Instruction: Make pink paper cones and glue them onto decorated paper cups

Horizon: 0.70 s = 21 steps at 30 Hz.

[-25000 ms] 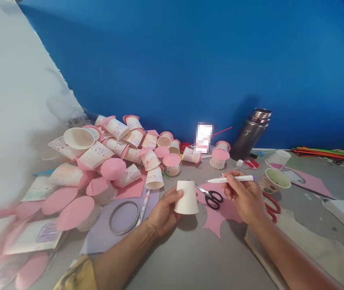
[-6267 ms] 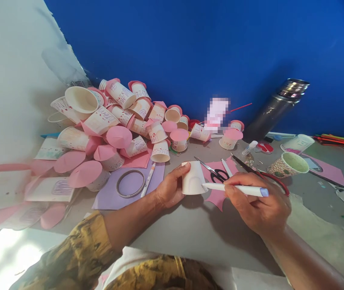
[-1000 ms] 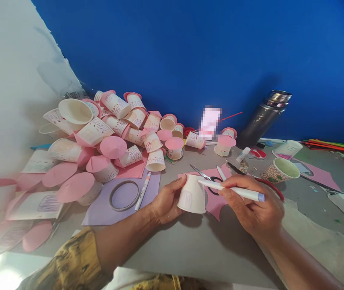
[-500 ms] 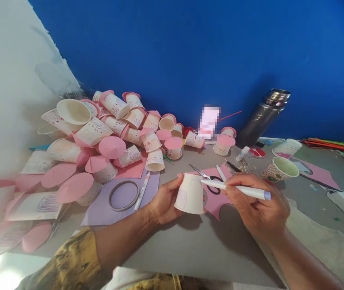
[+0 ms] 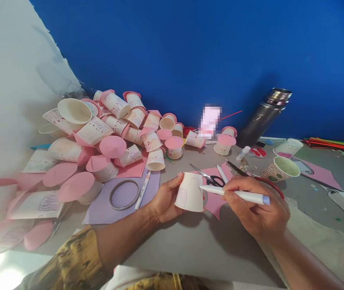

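In my left hand (image 5: 166,198) is a white paper cup (image 5: 190,201), upside down, with a faint purple arched drawing on its side. Fingers wrap behind the cup, so their tips are mostly hidden. My right hand (image 5: 258,207) pinches a white marker (image 5: 238,195) with a pale purple end. The marker's tip meets the cup's right side, or lies very close to it. Behind the cup, black-handled scissors (image 5: 215,181) rest on cut pink paper (image 5: 217,207).
A heap of decorated cups with pink paper cones (image 5: 113,147) fills the left. A tape roll (image 5: 124,195) and another marker (image 5: 143,190) lie on purple paper (image 5: 99,213). A dark flask (image 5: 260,117) leans by the blue wall; a patterned cup (image 5: 280,169) stands right.
The marker's tip has moved slightly down along the cup's side, and my right hand has shifted a little with it. My left hand keeps its hold on the cup.
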{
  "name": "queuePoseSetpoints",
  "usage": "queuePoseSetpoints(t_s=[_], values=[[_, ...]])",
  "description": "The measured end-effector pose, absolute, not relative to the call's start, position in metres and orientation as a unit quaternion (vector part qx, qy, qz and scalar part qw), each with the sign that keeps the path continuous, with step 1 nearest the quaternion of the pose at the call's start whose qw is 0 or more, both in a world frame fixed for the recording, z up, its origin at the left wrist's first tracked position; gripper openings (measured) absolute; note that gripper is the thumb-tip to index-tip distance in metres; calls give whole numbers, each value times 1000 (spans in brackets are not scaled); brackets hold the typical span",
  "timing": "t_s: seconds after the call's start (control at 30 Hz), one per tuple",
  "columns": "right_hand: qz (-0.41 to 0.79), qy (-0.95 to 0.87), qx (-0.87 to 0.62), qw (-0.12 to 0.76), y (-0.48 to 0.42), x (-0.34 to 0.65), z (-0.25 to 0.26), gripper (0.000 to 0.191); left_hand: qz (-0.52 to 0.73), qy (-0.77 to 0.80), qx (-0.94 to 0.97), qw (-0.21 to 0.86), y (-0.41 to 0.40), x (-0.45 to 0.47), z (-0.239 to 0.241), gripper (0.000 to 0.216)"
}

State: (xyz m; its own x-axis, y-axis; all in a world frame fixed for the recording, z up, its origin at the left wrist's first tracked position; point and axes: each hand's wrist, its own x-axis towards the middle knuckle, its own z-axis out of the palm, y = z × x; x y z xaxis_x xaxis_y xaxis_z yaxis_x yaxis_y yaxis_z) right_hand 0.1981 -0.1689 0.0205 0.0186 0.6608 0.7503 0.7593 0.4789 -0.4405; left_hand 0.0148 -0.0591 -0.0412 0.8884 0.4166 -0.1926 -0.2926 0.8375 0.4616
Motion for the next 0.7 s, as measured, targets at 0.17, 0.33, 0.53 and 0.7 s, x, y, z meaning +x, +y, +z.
queuePoseSetpoints(t_s=[0.17,0.33,0.53,0.7], values=[[-66,-699,-487,519,-171,199,15,8,207,183,222,935,-61,15,-39,48],[-62,-716,-480,503,-170,195,12,7,233,195,229,925,-63,18,-38,44],[-63,-708,-498,497,-169,193,16,6,243,190,242,920,-63,18,-39,45],[-77,-687,-523,499,-170,194,20,7,239,164,229,929,-62,17,-39,46]])
